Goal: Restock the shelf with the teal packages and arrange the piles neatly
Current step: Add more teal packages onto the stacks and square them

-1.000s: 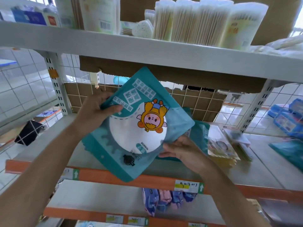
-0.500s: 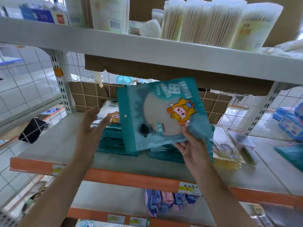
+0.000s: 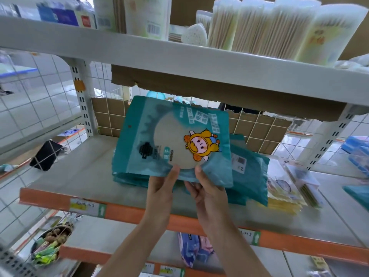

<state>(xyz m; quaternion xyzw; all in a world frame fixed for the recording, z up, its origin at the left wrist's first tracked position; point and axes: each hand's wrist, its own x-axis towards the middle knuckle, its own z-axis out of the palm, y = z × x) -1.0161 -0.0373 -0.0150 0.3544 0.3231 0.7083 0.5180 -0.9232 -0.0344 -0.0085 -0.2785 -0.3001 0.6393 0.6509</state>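
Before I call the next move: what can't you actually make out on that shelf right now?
Head view only:
- Left teal pile: its count and alignment, covered by the held teal package.
- Right teal pile: near corner hidden behind the right hand.
- Whether the held package rests on the pile: the left hand hides that edge.
- Package print: blurred.
- Shelf price tags: too small.

Bright, even daylight from behind the wire grid (image 3: 50,100); soft shadow under the upper shelf (image 3: 179,62). Blurred and bowed toward the edges.
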